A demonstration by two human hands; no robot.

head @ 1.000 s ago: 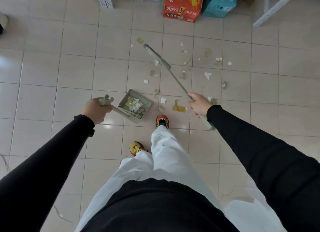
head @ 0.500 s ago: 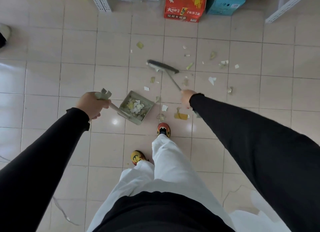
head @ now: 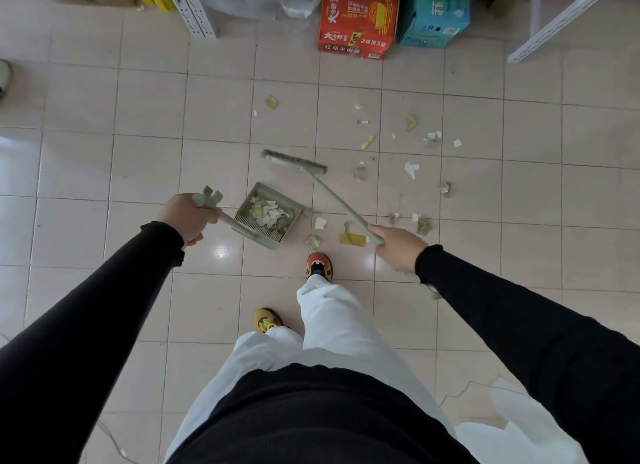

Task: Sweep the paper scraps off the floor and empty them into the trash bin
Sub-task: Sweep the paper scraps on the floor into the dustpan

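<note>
My left hand grips the handle of a grey-green dustpan that rests on the tiled floor and holds a pile of white and yellow scraps. My right hand is closed on the long handle of a broom, whose brush head sits on the floor just beyond the dustpan. Loose paper scraps lie scattered to the right of the broom, and a few more, including a yellow piece, lie beside the dustpan near my right shoe. No trash bin is in view.
A red carton and a blue carton stand against the far side. White metal shelf legs rise at the back left, and another white frame leg at the back right. A white plastic bag lies at the lower right.
The broom head has come down and toward me, from far out among the scraps to just beyond the dustpan. My right hand has shifted to the right. The dustpan stays in place.
</note>
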